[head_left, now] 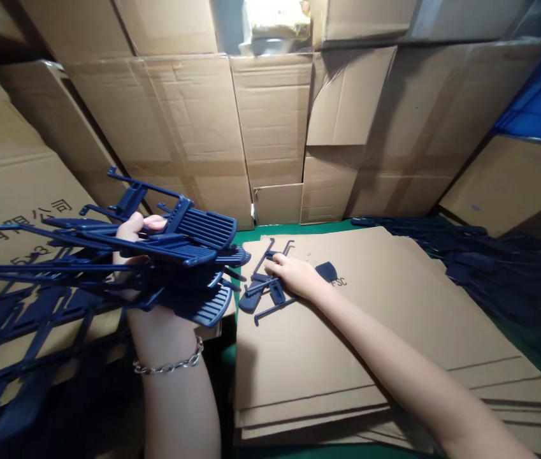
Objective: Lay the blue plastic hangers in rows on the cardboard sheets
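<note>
My left hand (131, 255), with a chain bracelet (169, 364) on its wrist, is closed around a bundle of dark blue plastic parts (198, 229). Each has a ribbed, paddle-like end and long thin rods with hooked tips. On the cardboard stack, my right hand (289, 273) has its fingers closed on one of a few similar blue plastic parts (277, 294) lying there. Its fingertips are partly hidden, and a ribbed end (326, 271) shows beyond the wrist.
Flat cardboard sheets (370, 344) are stacked on a green surface (306, 227). Many more blue parts lie at right (485, 274) and at lower left (21, 370). Cardboard boxes (184, 121) form a wall behind. A printed carton (7, 210) stands at left.
</note>
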`<state>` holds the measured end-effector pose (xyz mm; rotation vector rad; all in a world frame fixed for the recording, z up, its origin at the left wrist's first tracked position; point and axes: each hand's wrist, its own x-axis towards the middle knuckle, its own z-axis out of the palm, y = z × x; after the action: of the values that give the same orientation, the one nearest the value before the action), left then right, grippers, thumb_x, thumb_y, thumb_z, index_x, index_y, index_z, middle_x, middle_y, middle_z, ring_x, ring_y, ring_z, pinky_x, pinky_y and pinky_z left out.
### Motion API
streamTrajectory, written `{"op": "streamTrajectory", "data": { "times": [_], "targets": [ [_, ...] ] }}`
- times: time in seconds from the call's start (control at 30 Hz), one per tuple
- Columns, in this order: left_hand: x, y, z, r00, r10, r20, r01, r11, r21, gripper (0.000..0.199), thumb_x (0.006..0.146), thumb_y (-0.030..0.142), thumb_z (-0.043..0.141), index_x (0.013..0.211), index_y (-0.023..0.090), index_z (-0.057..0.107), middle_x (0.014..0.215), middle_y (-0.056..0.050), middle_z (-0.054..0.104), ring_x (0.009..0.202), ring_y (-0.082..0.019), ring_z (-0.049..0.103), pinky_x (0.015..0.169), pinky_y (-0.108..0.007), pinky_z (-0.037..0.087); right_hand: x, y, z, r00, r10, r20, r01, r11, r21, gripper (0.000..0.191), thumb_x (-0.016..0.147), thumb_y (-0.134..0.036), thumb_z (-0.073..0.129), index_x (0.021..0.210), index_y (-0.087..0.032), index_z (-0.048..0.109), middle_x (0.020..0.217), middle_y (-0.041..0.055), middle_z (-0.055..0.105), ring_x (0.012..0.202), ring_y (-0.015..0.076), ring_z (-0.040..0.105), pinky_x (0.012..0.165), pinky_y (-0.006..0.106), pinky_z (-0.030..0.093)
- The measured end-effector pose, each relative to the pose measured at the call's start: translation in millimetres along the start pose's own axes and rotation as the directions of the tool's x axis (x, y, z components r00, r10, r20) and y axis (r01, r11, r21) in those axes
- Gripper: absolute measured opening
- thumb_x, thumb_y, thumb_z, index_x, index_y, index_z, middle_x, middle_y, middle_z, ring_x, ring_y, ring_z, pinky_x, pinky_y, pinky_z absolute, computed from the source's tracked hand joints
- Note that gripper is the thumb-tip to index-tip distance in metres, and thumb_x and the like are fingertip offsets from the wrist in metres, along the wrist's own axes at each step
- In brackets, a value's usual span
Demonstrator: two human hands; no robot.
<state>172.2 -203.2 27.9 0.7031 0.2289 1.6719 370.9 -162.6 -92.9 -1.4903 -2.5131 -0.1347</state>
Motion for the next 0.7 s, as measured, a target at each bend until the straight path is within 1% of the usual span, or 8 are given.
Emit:
{"op": "streamTrajectory", "data": {
  "times": [0.1,0.2,0.3,0.4,0.47,0.53,0.63,0.7],
  "targets": [
    [-1.6,4.1,-3.1,0.995,0.077,0.056,-0.072,0.995,-0.073,0.005,0.086,0.017,0.047,0.081,0.015,0.048,0.073,0.004,0.059,0.075,-0.006,0.059,0.085,-0.022,0.049,-3.6,9.3,5.3,0.999,0.027,-0.035,-0.025,0.998,0.052,0.043,0.087,-0.015,0.035,0.125,-0.028,0.050,0.141,0.0067,0.035,0.103,0.0200,0.052,0.080,0.032,0.042],
    [-2.2,8.6,-3.3,0.997,0.074,0.016,-0.072,0.992,-0.100,0.006,0.086,0.017,0.045,0.080,0.018,0.046,0.073,0.005,0.060,0.075,-0.006,0.060,0.084,-0.022,0.050,-5.9,21.7,4.5,0.999,0.033,-0.010,-0.032,0.995,0.093,0.039,0.080,-0.012,0.043,0.111,-0.026,0.063,0.134,0.0070,0.045,0.104,0.0228,0.052,0.085,0.037,0.041],
    [-4.6,11.5,-0.9,0.994,0.104,-0.040,-0.107,0.991,-0.085,0.010,0.088,0.020,0.040,0.080,0.021,0.046,0.073,0.006,0.061,0.076,-0.007,0.062,0.078,-0.020,0.053,-7.7,33.0,1.8,0.999,0.046,-0.018,-0.044,0.990,0.131,0.031,0.075,-0.010,0.049,0.092,-0.023,0.071,0.125,0.0065,0.054,0.106,0.0229,0.051,0.088,0.036,0.039],
    [-5.8,12.9,-3.1,0.980,0.200,0.007,-0.200,0.979,-0.025,0.014,0.089,0.021,0.039,0.079,0.019,0.049,0.073,0.006,0.062,0.077,-0.007,0.062,0.076,-0.019,0.054,-10.2,35.5,-0.4,0.986,0.117,-0.120,-0.104,0.989,0.107,0.035,0.076,-0.009,0.046,0.098,-0.023,0.069,0.124,0.0082,0.054,0.104,0.0218,0.053,0.084,0.034,0.040],
    [-4.9,13.8,-8.0,0.965,0.252,0.067,-0.254,0.967,0.015,0.011,0.088,0.019,0.042,0.081,0.016,0.050,0.075,0.005,0.062,0.077,-0.007,0.062,0.080,-0.022,0.054,-11.6,27.5,-1.8,0.969,0.177,-0.170,-0.160,0.981,0.109,0.040,0.079,-0.012,0.045,0.113,-0.023,0.063,0.121,0.0099,0.055,0.097,0.0199,0.056,0.076,0.030,0.042],
    [-3.2,15.0,-13.4,0.949,0.303,0.083,-0.307,0.951,0.033,0.008,0.087,0.018,0.044,0.083,0.014,0.050,0.078,0.004,0.061,0.080,-0.007,0.061,0.085,-0.026,0.052,-12.4,11.6,-3.2,0.962,0.225,-0.155,-0.201,0.967,0.155,0.042,0.085,-0.021,0.042,0.124,-0.026,0.054,0.113,0.0092,0.059,0.089,0.0181,0.058,0.069,0.027,0.043],
    [-1.2,16.8,-17.8,0.937,0.345,0.059,-0.348,0.936,0.051,0.007,0.086,0.016,0.044,0.083,0.013,0.050,0.078,0.004,0.059,0.080,-0.006,0.060,0.086,-0.025,0.051,-13.0,-18.4,-4.4,0.982,0.189,-0.024,-0.182,0.968,0.175,0.047,0.090,-0.044,0.036,0.134,-0.030,0.042,0.095,0.0071,0.065,0.080,0.0199,0.061,0.064,0.027,0.043],
    [-0.6,17.8,-17.8,0.941,0.335,0.051,-0.337,0.940,0.054,0.009,0.087,0.016,0.043,0.082,0.013,0.051,0.076,0.004,0.059,0.080,-0.005,0.061,0.086,-0.022,0.051,-13.0,-35.0,-4.6,0.989,0.125,0.084,-0.135,0.983,0.123,0.054,0.088,-0.057,0.032,0.132,-0.029,0.044,0.084,0.0076,0.066,0.073,0.0225,0.062,0.059,0.029,0.043]
  ]
}}
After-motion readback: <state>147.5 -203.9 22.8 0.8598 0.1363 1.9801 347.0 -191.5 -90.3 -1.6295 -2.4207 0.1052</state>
